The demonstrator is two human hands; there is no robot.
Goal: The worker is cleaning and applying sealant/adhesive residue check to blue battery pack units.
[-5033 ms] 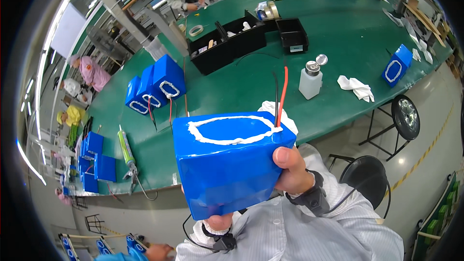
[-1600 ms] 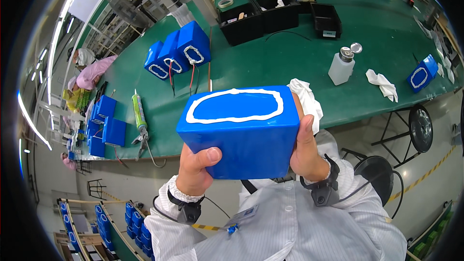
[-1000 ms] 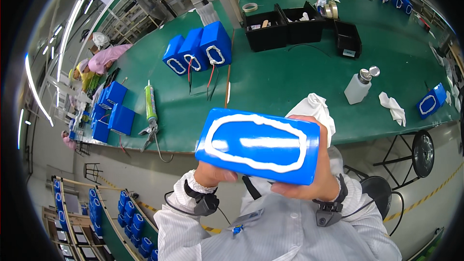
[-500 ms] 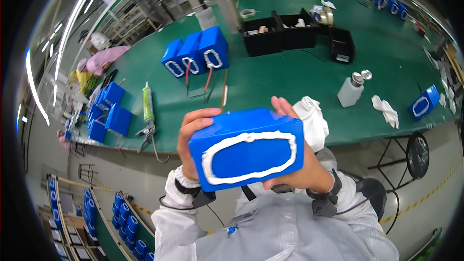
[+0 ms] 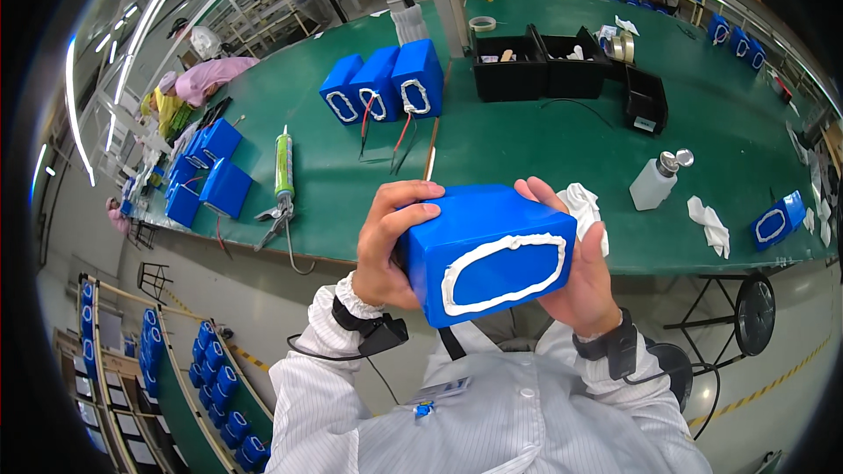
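A blue-wrapped battery pack [image 5: 505, 274] is held up between my two hands, off the table's near edge. A ring of white sealant [image 5: 450, 285] runs around its end face, which is turned toward me. My left hand [image 5: 386, 241] is closed around its left side, thumb hidden. Against its right side rests my right hand [image 5: 587, 276], fingers partly behind the pack. Beyond, three similar packs [image 5: 376, 83] stand in a row, two with red and black leads showing. A green sealant gun [image 5: 284, 171] lies left of my left hand.
More blue packs [image 5: 226, 186] stand at the table's left. Black bins [image 5: 509, 79], a white dispenser bottle [image 5: 654, 180], crumpled wipes [image 5: 708, 226] and another pack [image 5: 778, 219] are to the right. A stool [image 5: 755, 314] stands below. People in pink [image 5: 211, 79] work at far left.
The pack has turned, with its sealed end now facing more to the right and more of its left side showing. My right fingers have shifted on it. The whole view has moved slightly.
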